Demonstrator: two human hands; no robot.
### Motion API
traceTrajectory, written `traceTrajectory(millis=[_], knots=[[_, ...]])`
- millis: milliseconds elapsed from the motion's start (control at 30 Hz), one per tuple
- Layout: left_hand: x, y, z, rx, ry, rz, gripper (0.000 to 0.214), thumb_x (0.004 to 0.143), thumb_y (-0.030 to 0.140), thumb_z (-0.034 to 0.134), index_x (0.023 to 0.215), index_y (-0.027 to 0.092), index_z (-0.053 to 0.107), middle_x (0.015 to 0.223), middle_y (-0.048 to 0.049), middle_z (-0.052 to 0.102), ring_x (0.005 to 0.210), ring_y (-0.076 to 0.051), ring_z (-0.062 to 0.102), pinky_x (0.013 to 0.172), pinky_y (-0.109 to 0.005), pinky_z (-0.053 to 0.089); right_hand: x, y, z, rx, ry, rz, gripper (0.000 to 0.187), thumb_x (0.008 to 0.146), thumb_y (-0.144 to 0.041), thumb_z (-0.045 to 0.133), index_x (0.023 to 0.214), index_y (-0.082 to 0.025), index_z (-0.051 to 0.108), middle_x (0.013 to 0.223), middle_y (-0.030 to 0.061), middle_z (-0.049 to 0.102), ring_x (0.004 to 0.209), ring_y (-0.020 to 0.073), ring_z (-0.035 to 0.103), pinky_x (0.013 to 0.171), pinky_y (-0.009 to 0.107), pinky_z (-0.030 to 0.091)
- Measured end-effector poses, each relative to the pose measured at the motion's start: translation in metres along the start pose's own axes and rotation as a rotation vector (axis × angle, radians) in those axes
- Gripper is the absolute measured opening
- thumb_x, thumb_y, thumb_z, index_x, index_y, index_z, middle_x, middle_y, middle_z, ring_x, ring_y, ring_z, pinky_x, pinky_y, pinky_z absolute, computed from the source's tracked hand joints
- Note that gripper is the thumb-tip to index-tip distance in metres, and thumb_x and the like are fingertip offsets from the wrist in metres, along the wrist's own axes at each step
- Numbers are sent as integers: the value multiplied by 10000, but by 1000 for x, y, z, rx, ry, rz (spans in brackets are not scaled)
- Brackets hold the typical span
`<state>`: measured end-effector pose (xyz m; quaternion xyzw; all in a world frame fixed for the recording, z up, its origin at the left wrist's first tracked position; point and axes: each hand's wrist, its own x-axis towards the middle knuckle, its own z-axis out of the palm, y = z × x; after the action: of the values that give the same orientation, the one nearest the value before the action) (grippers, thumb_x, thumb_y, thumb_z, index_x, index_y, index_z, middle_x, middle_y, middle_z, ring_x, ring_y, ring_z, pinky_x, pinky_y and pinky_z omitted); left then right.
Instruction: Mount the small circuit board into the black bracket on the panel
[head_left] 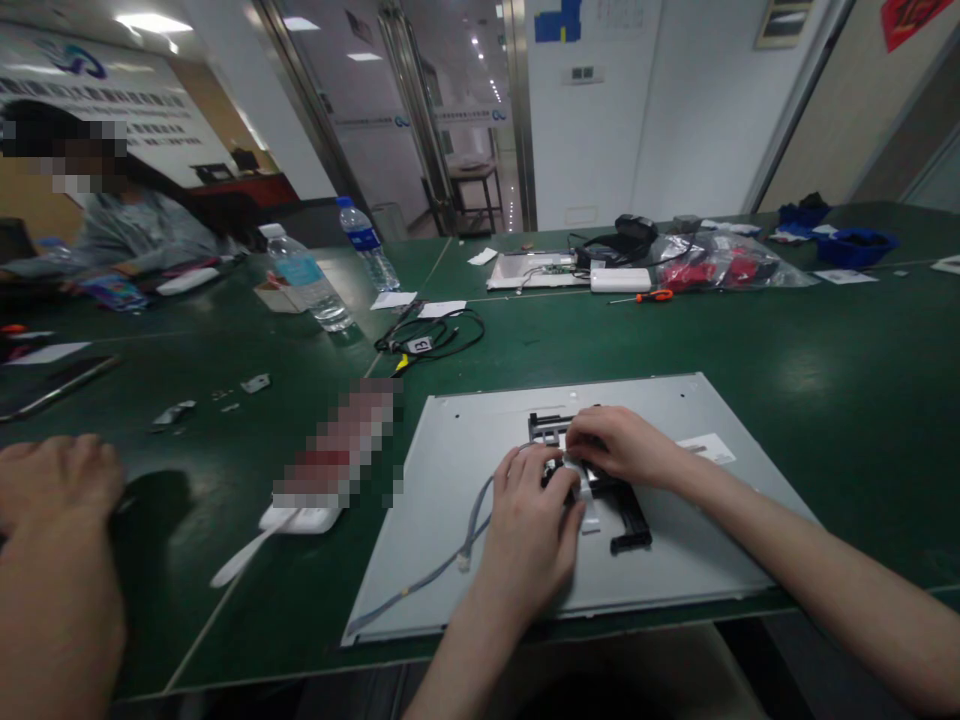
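Note:
A flat grey metal panel (pixel 420 500) lies on the green table in front of me. On its middle is a black plastic bracket (pixel 631 520) with a silver-white strip (pixel 591 515) beside it. My left hand (pixel 532 510) bends over the bracket from the left, fingers curled down at the strip's upper end. From the right, my right hand (pixel 622 445) meets it, thumb and fingers pinched together. What the fingertips hold is hidden. A grey cable (pixel 442 568) with a small white connector runs from under my left hand to the panel's near left corner.
Left of the panel lies a white device (pixel 311 515) with a strap, partly blurred out. Another person's hand (pixel 60 490) rests at far left. Beyond are a black cable (pixel 469 335), water bottles (pixel 311 285), an orange screwdriver (pixel 654 296) and a plastic bag (pixel 727 265).

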<state>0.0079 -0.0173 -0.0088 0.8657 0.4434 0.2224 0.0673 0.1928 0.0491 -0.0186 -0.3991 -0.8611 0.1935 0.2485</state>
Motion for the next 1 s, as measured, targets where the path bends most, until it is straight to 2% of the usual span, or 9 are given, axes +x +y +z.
traceTrajectory(millis=[600, 1000], knots=[[-1, -2, 3, 9, -4, -3, 190, 793, 134, 566, 965, 214, 552, 1197, -68, 486, 1177, -262, 406, 1071, -496, 266, -1, -2, -4, 63, -19, 37, 103, 806, -106, 565, 844, -179, 626, 756, 4, 635, 692, 121, 553, 653, 233, 387], [0, 1, -1, -4, 17, 6, 114, 847, 177, 516, 943, 209, 567, 1172, -74, 502, 1162, -253, 431, 1071, -502, 259, -1, -3, -6, 60, -15, 7, 146, 803, -103, 559, 883, -183, 651, 796, 21, 663, 726, 132, 575, 685, 246, 400]])
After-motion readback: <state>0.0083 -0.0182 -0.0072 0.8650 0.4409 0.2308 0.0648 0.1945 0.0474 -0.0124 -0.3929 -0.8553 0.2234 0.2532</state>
